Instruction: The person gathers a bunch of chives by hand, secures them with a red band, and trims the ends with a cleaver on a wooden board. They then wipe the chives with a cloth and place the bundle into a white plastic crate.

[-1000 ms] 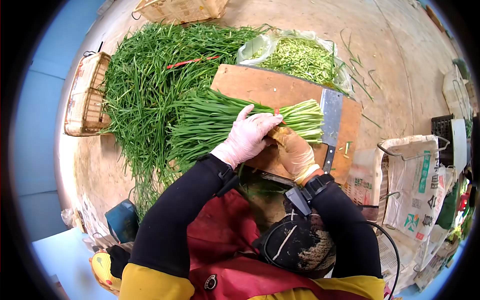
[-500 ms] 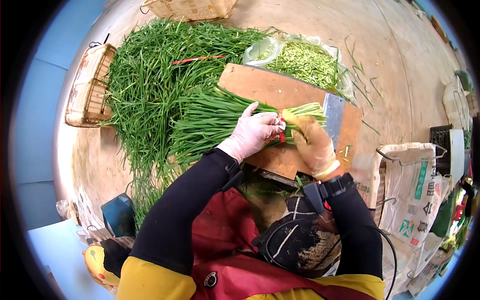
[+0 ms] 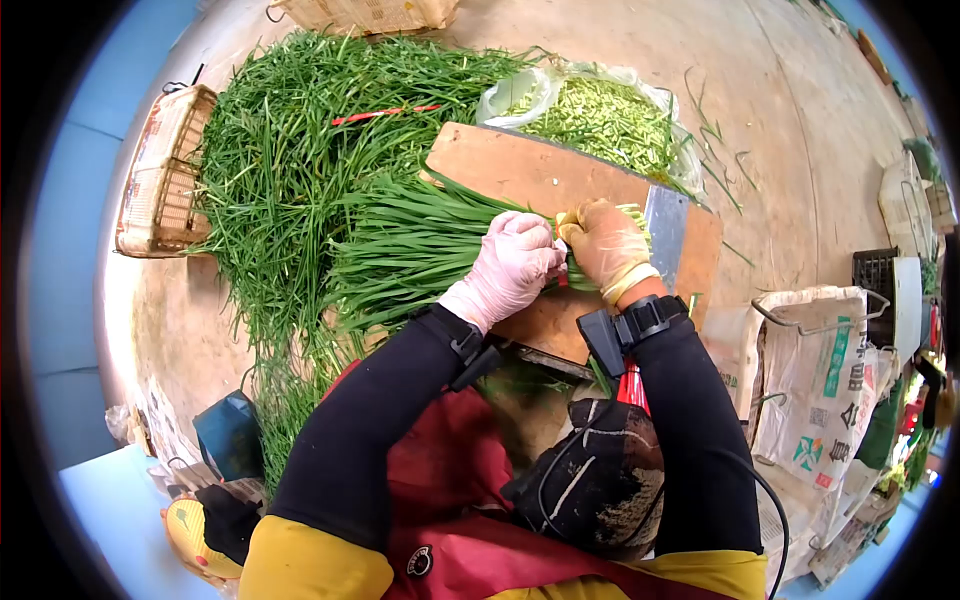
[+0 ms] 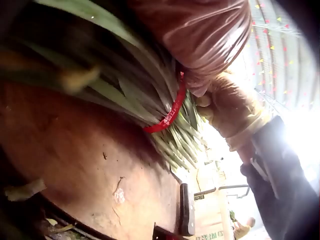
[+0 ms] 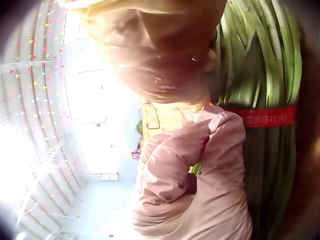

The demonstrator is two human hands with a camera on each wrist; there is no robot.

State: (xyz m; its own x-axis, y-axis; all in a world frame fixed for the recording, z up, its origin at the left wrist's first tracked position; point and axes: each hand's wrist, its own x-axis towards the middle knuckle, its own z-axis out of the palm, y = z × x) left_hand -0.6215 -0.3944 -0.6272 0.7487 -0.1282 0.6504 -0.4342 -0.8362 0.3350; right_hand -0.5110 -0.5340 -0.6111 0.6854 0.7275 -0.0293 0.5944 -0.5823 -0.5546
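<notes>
A thick bunch of garlic chives (image 3: pixel 420 250) lies across a wooden board (image 3: pixel 530 160), pale stem ends to the right. Printed red tape (image 5: pixel 272 117) wraps round the bunch near those ends. My left hand (image 3: pixel 505 268), in a pinkish-white glove, pinches the tape against the side of the bunch; a bit of red shows between thumb and fingers in the right wrist view. My right hand (image 3: pixel 608 245), in a yellowish glove, meets it fingertip to fingertip, fingers curled at the tape, their grip partly hidden. A cleaver (image 3: pixel 665 225) lies on the board, right of the stems.
Loose chives (image 3: pixel 290 150) spread in a big heap at the left. A plastic bag of cut stem pieces (image 3: pixel 620 120) stands behind the board. Crates sit at the left (image 3: pixel 165 175), the back (image 3: pixel 370 15) and the right (image 3: pixel 810 370). Red strips (image 3: pixel 631 388) hang below my right wrist.
The right hand swung up and over the pale stems, then came back left to the left hand's fingertips. The left hand has stayed at the tape, its fingers more curled now.
</notes>
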